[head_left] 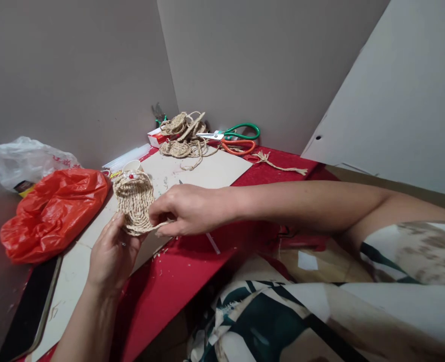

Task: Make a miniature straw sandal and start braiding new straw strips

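Observation:
A small woven straw slipper (135,201) is between my hands, its coiled cord rows facing up. A red bead and clear beads show at its far end. My left hand (112,249) holds the slipper from below and the left, fingers closed on its near edge. My right hand (192,208) is at the slipper's near right side, closed on a straw cord (162,225) that runs along the edge. Part of this cord is hidden by the fingers.
Straw pieces (179,148) lie at the back beside green-handled scissors (241,131) and orange-handled scissors (238,146). A frayed cord (280,165) lies right. A red plastic bag (56,216), a clear bag (29,158) and a dark phone-like slab (29,311) are left. Grey walls stand behind.

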The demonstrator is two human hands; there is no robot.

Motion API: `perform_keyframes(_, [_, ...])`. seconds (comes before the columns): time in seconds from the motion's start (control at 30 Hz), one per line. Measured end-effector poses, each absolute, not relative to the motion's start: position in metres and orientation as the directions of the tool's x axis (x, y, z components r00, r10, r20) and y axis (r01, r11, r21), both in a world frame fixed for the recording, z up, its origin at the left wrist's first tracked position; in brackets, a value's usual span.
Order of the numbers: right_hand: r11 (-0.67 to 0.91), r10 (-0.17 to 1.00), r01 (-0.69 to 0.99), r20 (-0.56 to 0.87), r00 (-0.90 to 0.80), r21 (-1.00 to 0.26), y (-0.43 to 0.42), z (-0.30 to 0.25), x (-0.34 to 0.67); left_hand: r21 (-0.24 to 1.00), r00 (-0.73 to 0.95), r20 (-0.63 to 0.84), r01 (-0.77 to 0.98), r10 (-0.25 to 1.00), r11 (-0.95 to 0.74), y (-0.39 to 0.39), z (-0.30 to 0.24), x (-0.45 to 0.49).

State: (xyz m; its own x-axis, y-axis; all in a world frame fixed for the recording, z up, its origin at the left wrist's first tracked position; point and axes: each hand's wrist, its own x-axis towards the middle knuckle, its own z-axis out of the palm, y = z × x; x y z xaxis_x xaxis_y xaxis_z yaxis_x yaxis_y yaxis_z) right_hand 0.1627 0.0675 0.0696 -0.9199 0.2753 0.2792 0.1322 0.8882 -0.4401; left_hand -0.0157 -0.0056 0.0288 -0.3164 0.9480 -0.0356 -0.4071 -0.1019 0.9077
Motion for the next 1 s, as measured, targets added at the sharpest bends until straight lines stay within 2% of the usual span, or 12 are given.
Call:
perform_keyframes(0.07, [0.916,0.228,0.093,0.317,-0.921,-0.389,0.071,0.071,0.171,0.909,-0.318,-0.062,-0.409,0.946,-0.078,-0.005,0.030,-0.017])
perform_keyframes(0.13, [0.956,0.180,0.079,0.351,-0.919,-0.283,0.072,0.073,0.177,0.916,-0.336,-0.095,-0.398,0.937,-0.049,-0.006,0.029,-0.017])
perform_keyframes(0.23, [0.977,0.163,0.108,0.322,-0.933,-0.183,0.070,0.072,0.180,0.932,-0.345,-0.115,-0.362,0.932,-0.019,-0.008,0.026,-0.016])
perform_keyframes(0.4, [0.881,0.385,0.265,0.271,-0.882,-0.391,0.055,0.059,0.172,0.933,-0.321,-0.101,-0.359,0.942,-0.022,-0.008,0.024,-0.012])
perform_keyframes(0.47, [0.858,0.415,0.286,0.249,-0.875,-0.426,0.050,0.050,0.166,0.929,-0.333,-0.093,-0.368,0.938,-0.039,-0.007,0.024,-0.011])
perform_keyframes(0.63, [0.884,0.371,0.280,0.198,-0.907,-0.375,0.051,0.045,0.161,0.934,-0.300,-0.078,-0.357,0.951,-0.036,-0.007,0.025,-0.011])
perform_keyframes(0.83, [0.932,0.351,0.316,0.222,-0.910,-0.176,0.054,0.055,0.172,0.924,-0.216,-0.044,-0.380,0.975,-0.042,-0.008,0.022,-0.011])
perform_keyframes(1.0, [0.978,0.206,0.183,0.315,-0.927,-0.102,0.053,0.046,0.174,0.930,-0.199,-0.028,-0.364,0.980,-0.048,-0.008,0.018,-0.010])
